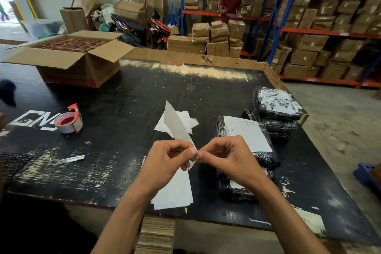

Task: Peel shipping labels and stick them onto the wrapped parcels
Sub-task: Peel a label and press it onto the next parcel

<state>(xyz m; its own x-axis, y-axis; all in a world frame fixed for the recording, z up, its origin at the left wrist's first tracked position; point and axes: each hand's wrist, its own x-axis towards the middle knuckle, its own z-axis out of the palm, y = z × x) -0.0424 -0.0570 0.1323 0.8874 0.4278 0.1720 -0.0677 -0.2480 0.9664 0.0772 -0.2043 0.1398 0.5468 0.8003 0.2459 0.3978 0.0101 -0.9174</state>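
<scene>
Both hands hold one white shipping label (178,125) upright above the black table (127,97). My left hand (169,160) pinches its lower edge, and my right hand (223,155) pinches the same corner from the right. Beneath my hands lies a stack of white label sheets (177,189). Discarded white backing papers (186,118) lie behind the held label. Right of my hands, a black wrapped parcel (266,158) carries a white label (247,133). Further right stands a pile of black wrapped parcels (276,107). Another wrapped parcel (235,192) sits partly hidden under my right wrist.
A red tape dispenser (69,119) and a small blade (70,159) lie on the left. An open cardboard box (76,57) stands at the back left. Shelves of brown cartons (309,27) fill the background, where a person (231,0) stands. A dark object (7,94) sits at the left edge.
</scene>
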